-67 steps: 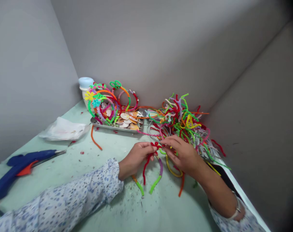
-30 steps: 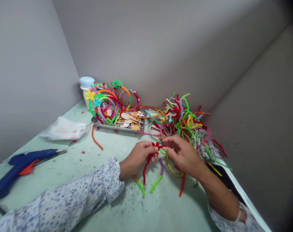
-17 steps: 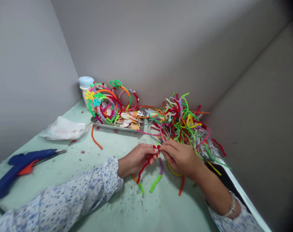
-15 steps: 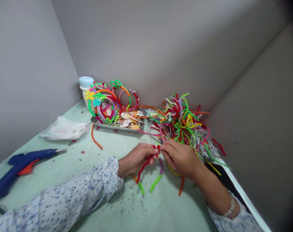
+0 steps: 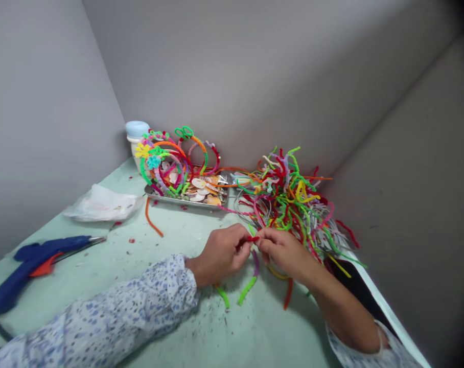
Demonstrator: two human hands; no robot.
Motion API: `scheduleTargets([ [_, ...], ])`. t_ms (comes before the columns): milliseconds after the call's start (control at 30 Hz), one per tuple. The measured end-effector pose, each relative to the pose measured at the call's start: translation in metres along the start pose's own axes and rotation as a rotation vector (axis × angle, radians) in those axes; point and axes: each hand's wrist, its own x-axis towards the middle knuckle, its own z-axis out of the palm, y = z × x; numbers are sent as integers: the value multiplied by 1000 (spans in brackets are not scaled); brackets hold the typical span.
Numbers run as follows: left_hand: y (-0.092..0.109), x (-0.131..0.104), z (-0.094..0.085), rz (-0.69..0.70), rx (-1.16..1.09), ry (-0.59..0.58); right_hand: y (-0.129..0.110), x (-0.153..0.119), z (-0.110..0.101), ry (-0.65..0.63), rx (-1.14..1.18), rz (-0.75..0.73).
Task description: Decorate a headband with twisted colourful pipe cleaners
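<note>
Between my two hands a red pipe cleaner (image 5: 252,238) is pinched, only a short bit of it showing. My left hand (image 5: 226,253) is closed on its left end, with the back of the hand turned up. From the right, my right hand (image 5: 281,250) grips the other end between thumb and fingers. Under the hands on the table lie a purple-and-green pipe cleaner band (image 5: 249,290), a green-tipped piece (image 5: 223,295) and an orange end (image 5: 288,294). The rest of these pieces is hidden behind the hands.
A metal tray (image 5: 186,203) holds pipe cleaner headbands (image 5: 170,166) and paper cutouts. Right of it is a tangled pile of pipe cleaners (image 5: 293,199). A blue glue gun (image 5: 36,260), a plastic bag (image 5: 103,204) and a blue-lidded jar (image 5: 137,130) stand or lie at left.
My left hand has rolled over, so its back now faces up. The red pipe cleaner's hanging tail and looped part no longer show. My right hand has shifted slightly.
</note>
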Motion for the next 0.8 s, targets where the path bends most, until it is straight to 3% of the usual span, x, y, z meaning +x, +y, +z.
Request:
scheduleTargets([
  [67, 2, -2, -3, 153, 147, -52, 2, 0, -2, -118, 275, 140],
  [133, 3, -3, -5, 219, 200, -85, 4, 1, -4, -212, 479, 246],
  [200, 4, -2, -4, 154, 135, -61, 3, 2, -7, -254, 592, 295],
  [267, 3, -1, -1, -8, -29, -15, 2, 2, -11, -246, 618, 278],
  [433, -3, 7, 7, -381, -523, 16, -3, 1, -17, -102, 351, 204],
  [533, -5, 9, 9, -463, -643, 30, -2, 2, -13, -19, 104, 94],
  [667, -6, 9, 11, -533, -776, -28, 2, 3, -6, 161, -262, -250],
  [800, -7, 10, 12, -585, -876, -73, 3, 2, -5, 153, -409, -462],
])
